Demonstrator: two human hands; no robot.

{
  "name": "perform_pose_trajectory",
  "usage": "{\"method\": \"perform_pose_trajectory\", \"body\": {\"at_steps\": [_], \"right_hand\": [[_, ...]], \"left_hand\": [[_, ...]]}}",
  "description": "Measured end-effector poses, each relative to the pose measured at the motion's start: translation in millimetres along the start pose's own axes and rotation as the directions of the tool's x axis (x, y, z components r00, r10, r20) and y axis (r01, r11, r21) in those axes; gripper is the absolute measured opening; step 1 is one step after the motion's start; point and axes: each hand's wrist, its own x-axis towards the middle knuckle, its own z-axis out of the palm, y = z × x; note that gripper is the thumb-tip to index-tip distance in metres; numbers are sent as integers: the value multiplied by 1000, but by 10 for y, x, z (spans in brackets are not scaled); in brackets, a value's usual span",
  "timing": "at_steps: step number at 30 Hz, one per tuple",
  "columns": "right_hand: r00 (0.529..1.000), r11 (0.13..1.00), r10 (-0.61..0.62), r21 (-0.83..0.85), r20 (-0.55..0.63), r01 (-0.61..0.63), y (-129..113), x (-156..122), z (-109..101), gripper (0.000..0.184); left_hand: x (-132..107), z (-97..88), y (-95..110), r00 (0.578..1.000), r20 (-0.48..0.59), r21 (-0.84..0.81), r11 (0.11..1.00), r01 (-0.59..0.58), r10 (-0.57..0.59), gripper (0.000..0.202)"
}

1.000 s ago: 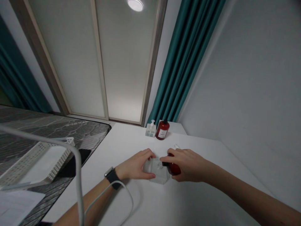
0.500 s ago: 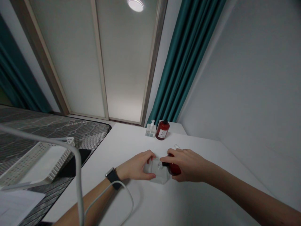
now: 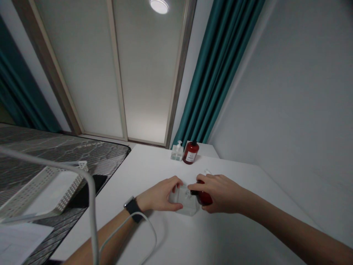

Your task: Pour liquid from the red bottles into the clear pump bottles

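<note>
My left hand (image 3: 160, 195) is curled round the left side of a small clear square bottle (image 3: 185, 203) standing on the white table (image 3: 220, 239). My right hand (image 3: 220, 193) is wrapped over a dark red bottle (image 3: 205, 198) with a black neck, tilted so its neck points at the top of the clear bottle. The two bottles touch or nearly touch between my hands. A black watch sits on my left wrist.
At the table's far edge stand a clear pump bottle (image 3: 177, 151) and a red bottle (image 3: 191, 152) with a white label. A white perforated basket (image 3: 41, 191) and a black object lie at the left on a grey patterned surface. A white cable (image 3: 91, 198) arcs in front. Teal curtains hang behind.
</note>
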Motion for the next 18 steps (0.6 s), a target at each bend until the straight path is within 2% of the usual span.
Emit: {"method": "perform_pose_trajectory", "body": {"at_steps": [18], "right_hand": [[1000,1000,-11,-1,7,11,-4,7,-27,41]], "left_hand": [[4,-1,6,1000,5,5,1000,29,-29,49]]}}
